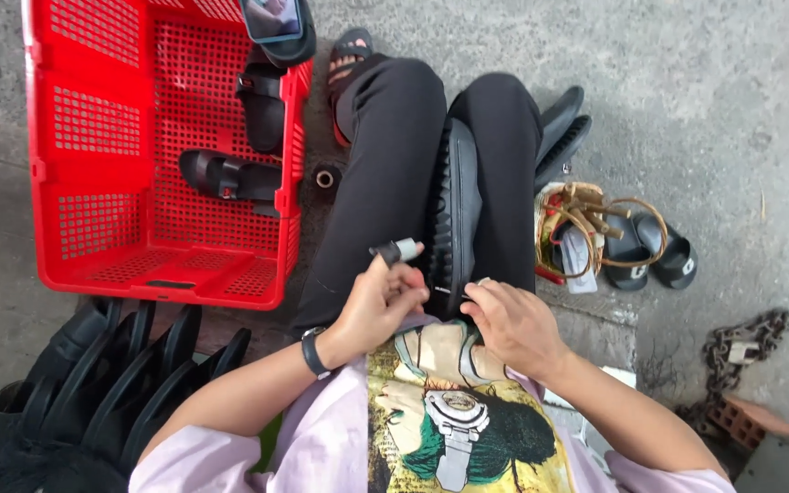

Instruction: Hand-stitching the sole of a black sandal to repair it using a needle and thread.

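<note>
A black shoe sole [455, 205] stands on edge between my knees, gripped by my black-trousered legs. My left hand [378, 303] is closed around a small tool with a dark and grey tip [396, 250], held against the sole's near end. A black watch sits on that wrist. My right hand [510, 319] presses on the near end of the sole, fingers curled over its edge beside the left hand.
A red plastic crate [93, 146] at left holds two black sandals [230, 176] and a phone [273, 18] on its rim. Several black soles [130, 374] stand stacked at lower left. A small basket [577, 228], black sandals [655, 251] and a chain [746, 340] lie right.
</note>
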